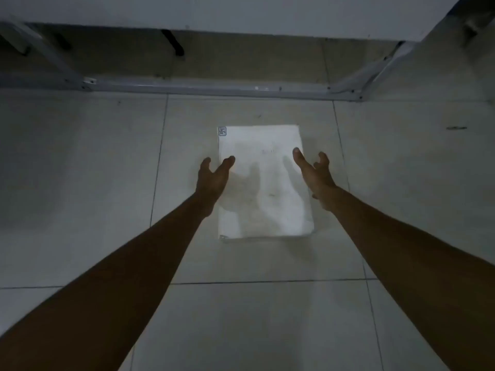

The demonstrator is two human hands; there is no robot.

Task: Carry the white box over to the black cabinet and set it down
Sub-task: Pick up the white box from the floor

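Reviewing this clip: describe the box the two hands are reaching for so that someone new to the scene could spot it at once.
Start at the grey metal table frame across the top of the view, then drop to the pale tiled floor below it. The flat white rectangular box lies there between the open left hand and open right hand. It is the only loose object, with a small printed label at its far left corner.
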